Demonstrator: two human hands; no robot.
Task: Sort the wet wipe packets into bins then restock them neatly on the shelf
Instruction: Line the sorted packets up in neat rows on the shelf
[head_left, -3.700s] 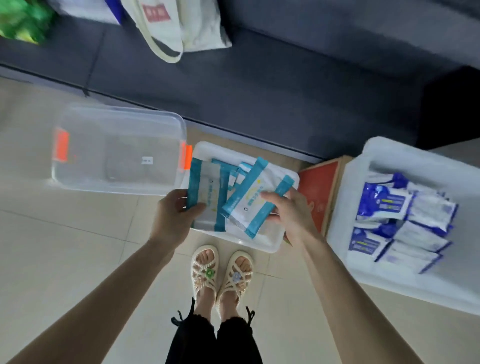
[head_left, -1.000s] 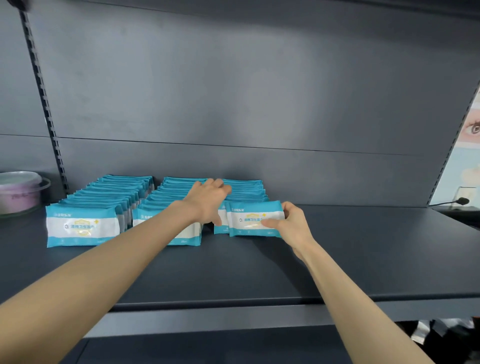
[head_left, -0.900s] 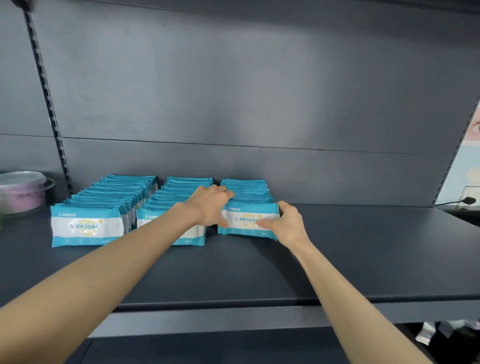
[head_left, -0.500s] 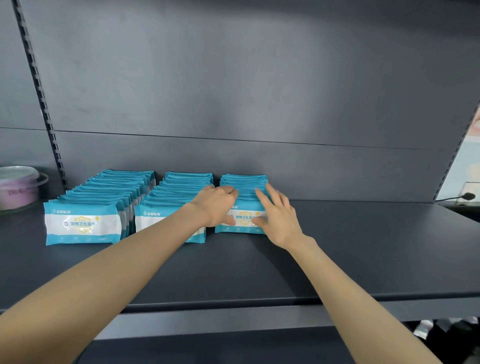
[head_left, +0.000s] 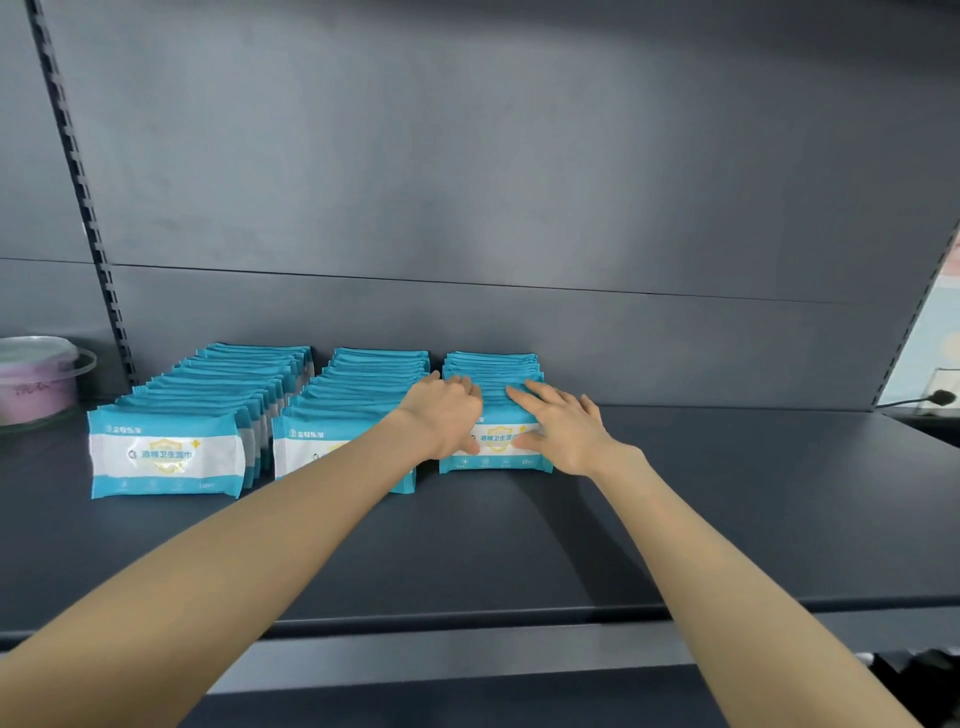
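Landmark: right row (head_left: 493, 366) of teal-and-white wet wipe packets, stood on edge one behind another, running front to back.

Behind it, filling most of the view: dark grey back panel (head_left: 519, 182). Under it, reaching far to both sides and forward: dark shelf board (head_left: 727, 519). Far to its left, climbing the panel: slotted upright (head_left: 78, 182).

Well left of it: left row (head_left: 208, 395) of the same packets, foremost face fully in view. Just left of it, apart by a narrow gap: middle row (head_left: 358, 384), front partly hidden by a forearm.

Far left of it, at the frame edge: pink tub (head_left: 31, 384) under a clear lid.

At its front left corner: left hand (head_left: 441, 410), fingers curled over the top edges of the foremost packets, thumb down on the front packet (head_left: 496, 460), clasping them.

At its front right corner: right hand (head_left: 561, 426), fingers straight and spread over the packet tops, thumb against the front packet's face, gripping nothing.

Far right of it: small black cable end (head_left: 937, 399).
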